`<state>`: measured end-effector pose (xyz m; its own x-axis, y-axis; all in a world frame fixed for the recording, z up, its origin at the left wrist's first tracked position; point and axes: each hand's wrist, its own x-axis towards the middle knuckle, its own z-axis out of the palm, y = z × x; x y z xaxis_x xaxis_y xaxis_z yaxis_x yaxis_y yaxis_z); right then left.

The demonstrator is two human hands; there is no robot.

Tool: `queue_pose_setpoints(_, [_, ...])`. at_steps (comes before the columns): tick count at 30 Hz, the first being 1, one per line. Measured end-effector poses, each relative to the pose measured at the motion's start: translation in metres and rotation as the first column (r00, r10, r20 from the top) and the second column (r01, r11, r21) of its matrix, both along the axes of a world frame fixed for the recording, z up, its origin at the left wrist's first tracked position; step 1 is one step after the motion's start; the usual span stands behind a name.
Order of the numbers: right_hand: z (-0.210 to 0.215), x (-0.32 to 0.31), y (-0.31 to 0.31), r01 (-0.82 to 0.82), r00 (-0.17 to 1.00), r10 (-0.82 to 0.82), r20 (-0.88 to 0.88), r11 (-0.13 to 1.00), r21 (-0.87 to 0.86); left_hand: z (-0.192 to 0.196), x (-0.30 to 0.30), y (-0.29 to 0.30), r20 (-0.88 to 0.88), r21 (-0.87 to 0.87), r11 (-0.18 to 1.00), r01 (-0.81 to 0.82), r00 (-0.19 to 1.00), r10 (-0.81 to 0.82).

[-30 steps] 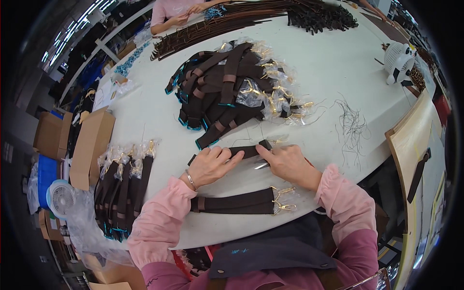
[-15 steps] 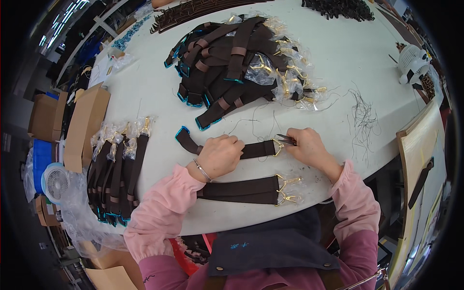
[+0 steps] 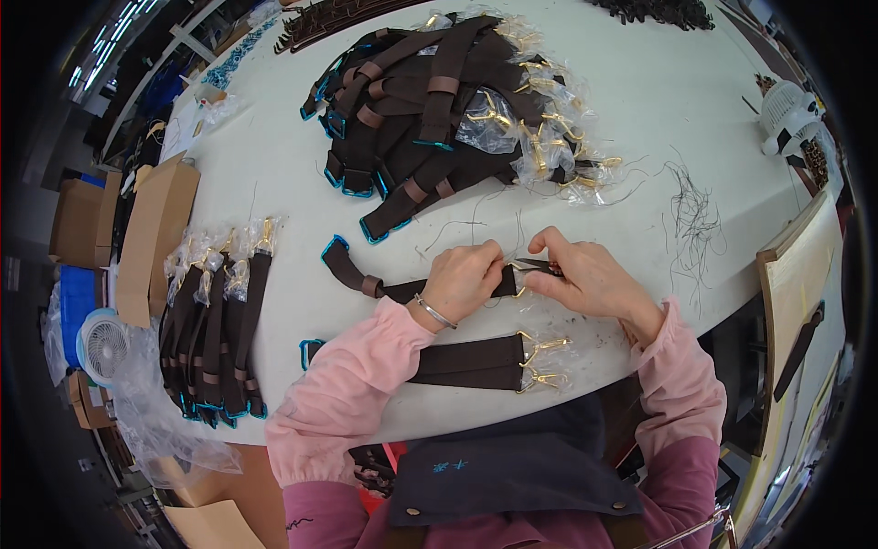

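A dark brown webbing strap (image 3: 400, 291) lies across the table in front of me, with a blue-edged end at its left and a brown keeper loop. My left hand (image 3: 462, 284) is closed on this strap close to its gold-hardware end. In my right hand (image 3: 594, 282) is a pair of small dark thread snips (image 3: 538, 266), its blades pointing left at the strap's end, beside my left fingertips. Whether the blades touch a thread is too small to tell. Below, nearer my body, lies another set of straps (image 3: 471, 363) with plastic-wrapped gold hooks (image 3: 546, 345).
A large heap of similar straps (image 3: 439, 110) lies at the far middle. More straps (image 3: 212, 329) are laid side by side at the left. Loose thread ends (image 3: 690, 224) lie at the right, and a small white fan (image 3: 785, 114) stands beyond. Cardboard (image 3: 160, 242) borders the left.
My left hand has slid right along the strap to its hardware end. The snips have come up against that end, and my right index finger has lifted and curved.
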<state>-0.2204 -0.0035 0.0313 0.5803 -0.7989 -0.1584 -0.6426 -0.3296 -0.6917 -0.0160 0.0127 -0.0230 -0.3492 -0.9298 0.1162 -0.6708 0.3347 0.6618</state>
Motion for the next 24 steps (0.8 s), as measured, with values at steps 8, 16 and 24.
queue_pose_setpoints(8, [-0.005,0.005,-0.037,-0.291,0.955,0.282,-0.09,0.949,-0.118,0.003,0.006,-0.001,-0.248,0.257,0.965,-0.044,0.962,0.11])
queue_pose_setpoints(16, [-0.019,0.014,-0.047,-0.3,0.954,0.3,-0.009,0.952,-0.059,0.001,0.007,0.003,-0.29,0.251,0.966,-0.057,0.948,0.131])
queue_pose_setpoints(24, [-0.021,0.013,-0.048,-0.317,0.948,0.319,0.012,0.944,-0.093,-0.001,0.006,0.003,-0.297,0.203,0.978,-0.053,0.948,0.113])
